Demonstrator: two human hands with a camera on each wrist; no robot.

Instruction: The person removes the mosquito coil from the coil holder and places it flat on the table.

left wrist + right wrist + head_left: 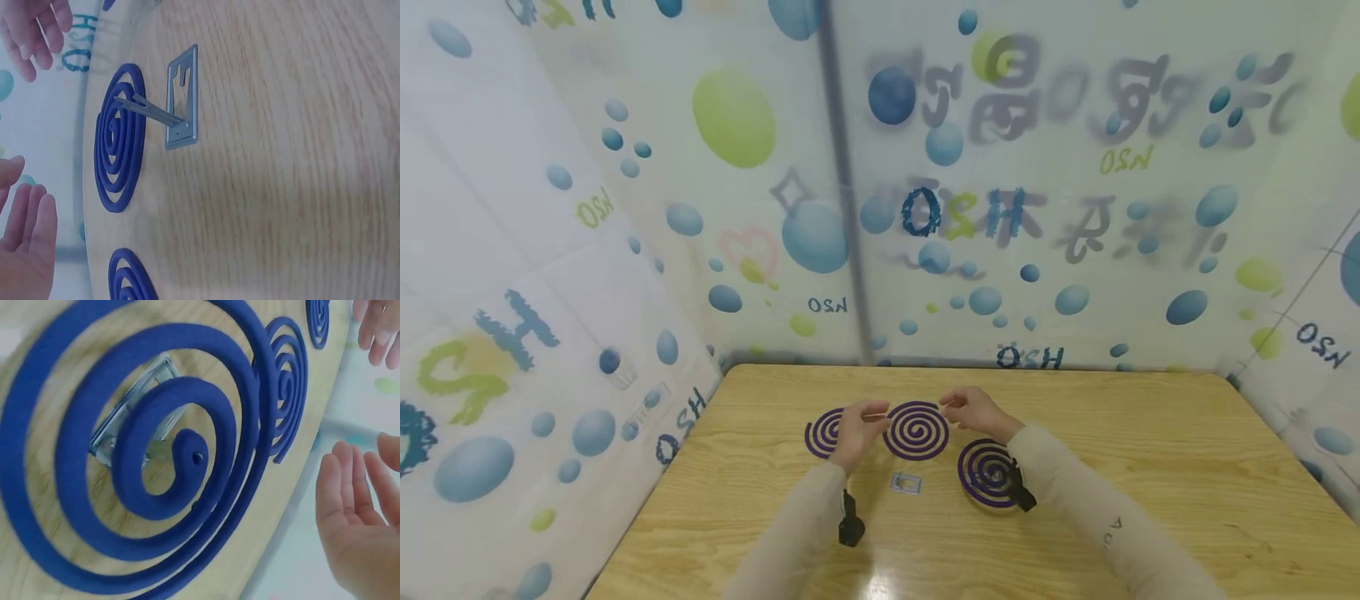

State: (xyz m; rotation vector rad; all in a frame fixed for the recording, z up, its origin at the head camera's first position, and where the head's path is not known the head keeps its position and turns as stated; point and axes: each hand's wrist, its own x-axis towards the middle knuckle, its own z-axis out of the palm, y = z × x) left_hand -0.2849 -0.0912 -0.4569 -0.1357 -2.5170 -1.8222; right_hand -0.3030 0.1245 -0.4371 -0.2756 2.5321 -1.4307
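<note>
Over the far part of the table, both hands hover with palms toward each other and fingers loosely bent. My left hand overlaps part of the left mosquito coil in the head view. Beyond the gap between the hands, the middle mosquito coil lies flat, purple-blue and spiral. My right hand is above and behind the right mosquito coil, which sits raised on a metal stand. Another metal stand, with an upright prong, lies bare on the wood. Neither hand holds anything.
The wooden table ends at a printed curtain with bubble shapes, which hangs along its back edge and both sides. Dark wrist cameras are strapped at both cuffs, the right one overlapping the right coil in the head view.
</note>
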